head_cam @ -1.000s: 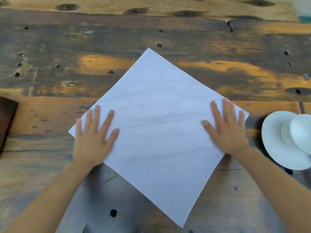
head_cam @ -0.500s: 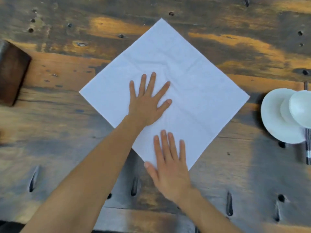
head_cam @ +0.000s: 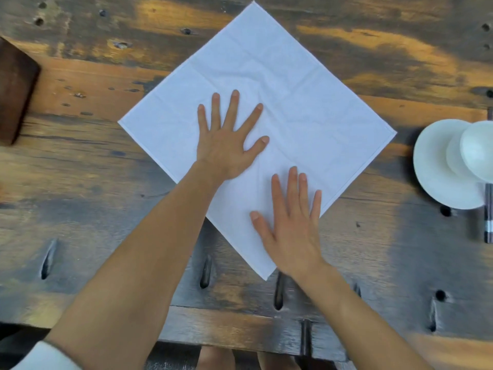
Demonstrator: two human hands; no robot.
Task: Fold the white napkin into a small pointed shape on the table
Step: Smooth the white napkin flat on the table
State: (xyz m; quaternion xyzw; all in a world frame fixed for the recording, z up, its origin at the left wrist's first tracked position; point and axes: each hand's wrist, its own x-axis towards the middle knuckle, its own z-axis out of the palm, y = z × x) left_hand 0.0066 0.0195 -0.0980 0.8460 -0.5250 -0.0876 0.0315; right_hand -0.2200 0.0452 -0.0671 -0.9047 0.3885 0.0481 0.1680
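Since half a second ago: hands barely shifted, napkin (head_cam: 293,84) unmoved. Napkin: white, unfolded, lying flat as a diamond mid-table (head_cam: 80,182). Left hand (head_cam: 226,145): fingers spread, palm flat on napkin centre. Right hand (head_cam: 290,228): fingers extended, flat on near corner. Plate (head_cam: 437,166), bowl (head_cam: 477,148): right edge.

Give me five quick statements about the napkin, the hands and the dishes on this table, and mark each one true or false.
1. The napkin lies open and flat like a diamond. True.
2. The left hand is lifting a corner of the napkin. False: it rests flat, fingers spread, near the napkin's middle.
3. The right hand lies flat over the napkin's near corner. True.
4. The white dishes sit on the napkin. False: they stand on the table, apart from it, to the right.
5. The napkin is already folded to a small point. False: no fold has been made yet.
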